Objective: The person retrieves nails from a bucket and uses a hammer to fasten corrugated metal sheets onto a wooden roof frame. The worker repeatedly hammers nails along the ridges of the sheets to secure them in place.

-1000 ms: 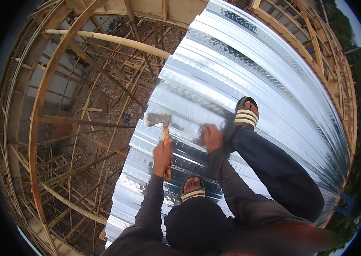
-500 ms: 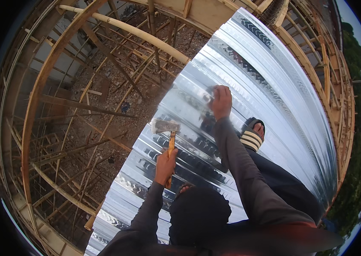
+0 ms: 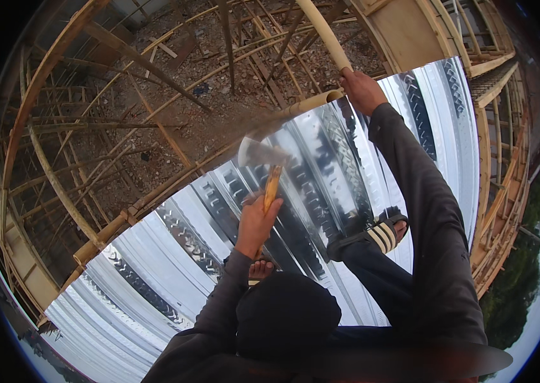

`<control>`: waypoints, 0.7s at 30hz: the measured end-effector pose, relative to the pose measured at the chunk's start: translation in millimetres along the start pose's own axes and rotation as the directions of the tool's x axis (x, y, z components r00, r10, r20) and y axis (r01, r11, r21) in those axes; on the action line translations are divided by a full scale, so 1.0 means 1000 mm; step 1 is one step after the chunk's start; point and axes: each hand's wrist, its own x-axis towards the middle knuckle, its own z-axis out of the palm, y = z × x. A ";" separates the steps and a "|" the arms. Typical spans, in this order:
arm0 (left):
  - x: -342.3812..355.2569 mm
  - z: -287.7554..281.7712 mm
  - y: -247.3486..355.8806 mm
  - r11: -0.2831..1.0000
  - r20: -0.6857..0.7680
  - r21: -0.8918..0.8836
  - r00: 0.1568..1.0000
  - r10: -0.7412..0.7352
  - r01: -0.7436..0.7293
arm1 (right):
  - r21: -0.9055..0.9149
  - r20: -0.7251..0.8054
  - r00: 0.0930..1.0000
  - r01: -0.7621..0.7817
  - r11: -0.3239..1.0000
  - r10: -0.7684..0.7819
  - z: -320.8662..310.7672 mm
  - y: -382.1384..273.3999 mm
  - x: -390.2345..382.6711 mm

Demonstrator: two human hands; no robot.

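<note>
Two hands are busy here, each closed on something different. The left hand (image 3: 256,220) is wrapped around the lower part of a hatchet (image 3: 265,167), gripping its wooden handle so that the steel head stands up and away from the body, over the ribbed metal decking sheet (image 3: 174,236); holding it low on the handle looks like a grip for swinging or carrying rather than for fine work. The right hand (image 3: 360,89) is stretched far forward and clenched around a pale bamboo pole (image 3: 321,32) just where it meets the far edge of the sheet, probably to steady the person on the slippery metal above the open timber scaffolding (image 3: 123,127).

The hatchet's head is blurred, so its edge cannot be made out. The dark-trousered knee hides most of the left foot; only toes show. The right foot in a striped sandal (image 3: 381,235) rests on the sheet, partly covered by the leg. Where the pole ends is hidden by the timber.
</note>
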 end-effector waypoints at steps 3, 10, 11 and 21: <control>-0.003 0.001 -0.008 0.998 -0.037 -0.035 0.998 -0.053 0.052 | -0.057 0.143 0.990 -0.007 0.998 0.015 -0.002 0.004 0.011; -0.003 -0.005 0.012 0.982 -0.081 -0.131 0.986 -0.147 0.136 | 0.013 0.008 0.999 -0.039 0.999 0.039 -0.005 0.005 -0.004; -0.003 -0.003 0.015 0.974 -0.073 -0.148 0.981 -0.181 0.169 | 0.123 -0.064 0.998 -0.009 0.992 0.017 -0.010 0.003 -0.011; 0.021 0.013 -0.023 0.973 -0.234 0.214 0.972 -0.037 0.088 | -0.103 0.173 0.977 0.143 0.984 -0.123 -0.196 0.048 -0.249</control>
